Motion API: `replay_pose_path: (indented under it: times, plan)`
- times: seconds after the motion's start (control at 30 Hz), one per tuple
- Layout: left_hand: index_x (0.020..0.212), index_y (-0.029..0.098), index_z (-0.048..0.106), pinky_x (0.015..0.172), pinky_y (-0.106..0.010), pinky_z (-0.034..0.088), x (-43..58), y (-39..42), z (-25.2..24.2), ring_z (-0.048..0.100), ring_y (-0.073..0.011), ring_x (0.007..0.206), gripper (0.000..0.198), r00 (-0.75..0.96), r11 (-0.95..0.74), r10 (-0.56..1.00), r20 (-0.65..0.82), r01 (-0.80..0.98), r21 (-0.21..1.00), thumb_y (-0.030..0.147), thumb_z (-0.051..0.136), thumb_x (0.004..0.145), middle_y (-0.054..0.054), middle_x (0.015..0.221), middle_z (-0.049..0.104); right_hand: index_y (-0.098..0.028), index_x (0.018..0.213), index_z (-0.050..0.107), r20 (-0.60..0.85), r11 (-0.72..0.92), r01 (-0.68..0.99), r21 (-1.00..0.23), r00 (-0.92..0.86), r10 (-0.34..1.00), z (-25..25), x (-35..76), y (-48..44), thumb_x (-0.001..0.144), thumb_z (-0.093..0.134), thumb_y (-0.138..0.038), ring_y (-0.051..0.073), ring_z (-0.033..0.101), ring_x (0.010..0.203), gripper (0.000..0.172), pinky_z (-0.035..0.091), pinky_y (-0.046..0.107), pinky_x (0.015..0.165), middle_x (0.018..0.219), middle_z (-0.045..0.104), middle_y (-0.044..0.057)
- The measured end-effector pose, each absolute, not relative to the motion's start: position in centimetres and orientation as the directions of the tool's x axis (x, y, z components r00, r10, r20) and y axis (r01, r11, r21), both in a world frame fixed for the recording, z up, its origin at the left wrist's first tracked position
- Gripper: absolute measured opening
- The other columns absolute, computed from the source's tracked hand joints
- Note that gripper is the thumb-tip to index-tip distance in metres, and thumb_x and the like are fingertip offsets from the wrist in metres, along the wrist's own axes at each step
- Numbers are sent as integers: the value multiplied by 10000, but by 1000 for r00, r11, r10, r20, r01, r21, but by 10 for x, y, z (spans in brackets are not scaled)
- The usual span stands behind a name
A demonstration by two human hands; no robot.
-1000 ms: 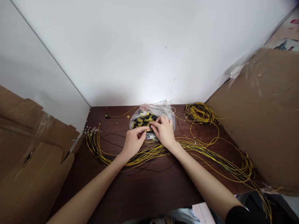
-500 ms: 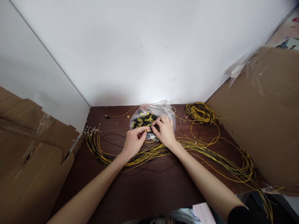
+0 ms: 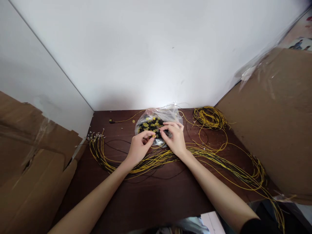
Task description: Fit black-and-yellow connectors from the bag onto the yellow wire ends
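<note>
Both forearms came in from the bottom edge and met mid-bench. Left hand (image 3: 139,147) was palm-down, wrist over the yellow wires (image 3: 207,156). Its thumb + index fingers (image 3: 147,133) were pinched shut on a small yellow part (image 3: 153,136), right at the near edge of the clear bag (image 3: 170,113). Right hand (image 3: 175,139) sat just beside the left, fingers curled at the bag's near edge. Can't tell if they gripped anything, since the tips lay over dark pcs. Bag held yellow/black pcs, too small to ID. Wire coil (image 3: 209,117) lay at back right of the bench (image 3: 151,195). Right elbow was cut off at frame bottom. Cardboard (image 3: 280,130) hid the bench's right side.
</note>
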State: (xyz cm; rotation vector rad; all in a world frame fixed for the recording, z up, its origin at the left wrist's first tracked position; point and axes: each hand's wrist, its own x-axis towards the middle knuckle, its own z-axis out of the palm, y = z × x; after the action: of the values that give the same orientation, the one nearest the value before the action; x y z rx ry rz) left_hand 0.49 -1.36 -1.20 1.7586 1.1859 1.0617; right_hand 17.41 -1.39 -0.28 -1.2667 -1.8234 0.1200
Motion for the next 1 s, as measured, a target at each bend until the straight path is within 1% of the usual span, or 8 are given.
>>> replay_pose_path:
  times: [0.1,0.17,0.27,0.37,0.57,0.67,0.8,1.0]
  plan:
    - [930,161,671,586,-206,441,5,-14,-11,556,-119,659,191,228,-311,943,244,329,892,257,562,806,-45,866,669,-221,859,635,602,447,733,-513,-65,796,-1,174,-18,820,590,-195,205,573,971,65,277,410,933,886,674,12]
    - [939,164,674,594,-207,436,4,-14,-11,561,-125,685,200,234,-327,937,259,328,886,270,555,818,-52,900,668,-224,898,643,610,463,717,-522,-66,790,1,174,-20,832,582,-206,197,567,938,92,324,398,900,901,658,23]
    - [954,173,678,580,-208,421,4,-13,-12,550,-124,670,212,243,-347,931,274,341,874,285,551,826,-51,888,665,-214,890,647,613,541,600,-590,-104,783,3,172,-23,849,562,-210,173,577,855,95,433,340,794,879,627,40]
    - [956,180,680,590,-214,417,3,-13,-13,545,-123,661,211,249,-372,922,297,359,856,287,551,828,-43,862,660,-208,877,643,602,588,477,-653,-145,786,4,168,-25,856,543,-184,146,590,769,105,489,294,704,871,613,45]
    - [963,182,681,634,-227,436,3,-13,-14,573,-134,702,216,247,-376,920,303,349,858,293,557,826,-46,884,665,-204,876,655,638,641,421,-642,-170,751,1,164,-26,868,508,-145,150,615,847,159,507,295,757,892,652,57]
    - [951,182,687,680,-243,458,3,-13,-14,606,-153,762,210,241,-365,925,295,342,866,293,571,817,-51,901,680,-208,872,644,617,614,441,-654,-160,771,0,165,-26,865,511,-163,150,618,803,141,508,292,732,863,655,42]
    - [954,173,674,787,-265,471,3,-13,-12,630,-176,871,199,197,-318,943,268,298,900,256,606,786,-55,955,694,-198,833,617,589,581,453,-676,-141,796,0,166,-27,847,528,-158,143,608,745,99,499,278,709,810,645,27]
    - [883,176,686,673,-249,474,4,-15,-7,620,-156,728,156,186,-280,956,228,340,898,250,605,773,-28,826,697,-199,795,601,588,587,434,-683,-151,795,0,164,-28,852,507,-154,154,618,777,119,501,291,729,817,655,36]
